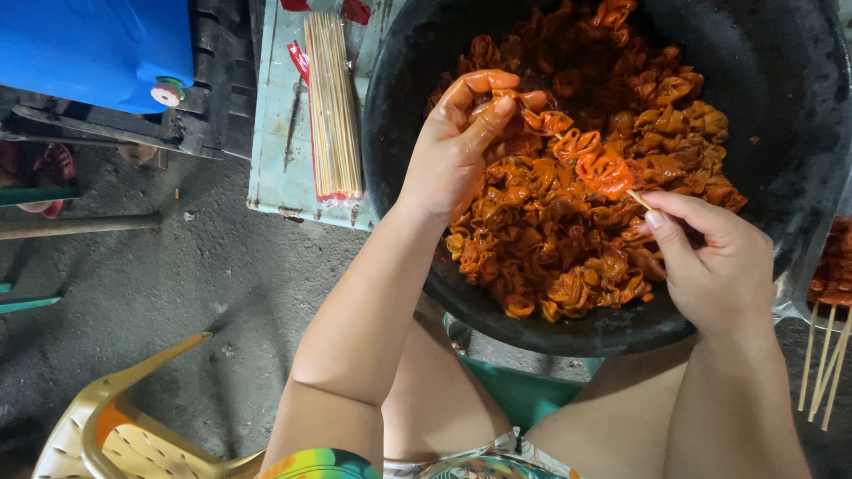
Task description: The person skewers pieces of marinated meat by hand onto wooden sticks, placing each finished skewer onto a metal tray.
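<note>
- Left hand (457, 146): over the wide black round basin (781, 106), fingers curled, pinching one end of a long ruffled orange-red strip of marinated meat (581, 151).
- Right hand (714, 266): closed in a pinch on a thin bamboo skewer (637, 198); only the tip shows past the fingers.
- Strip runs from the left fingertips to the skewer tip, folded in loops, partly threaded on.
- Basin sits in front of the knees, heaped with orange-red marinated meat pieces (568, 239).
- Bundle of bare bamboo sticks in clear wrap (333, 106) on a pale green board (271, 133), just left of the basin.
- Blue plastic container (93, 49) top left; yellow plastic chair (115, 426) bottom left.
- Loaded skewers (830, 328) at right edge, partly cut off.
</note>
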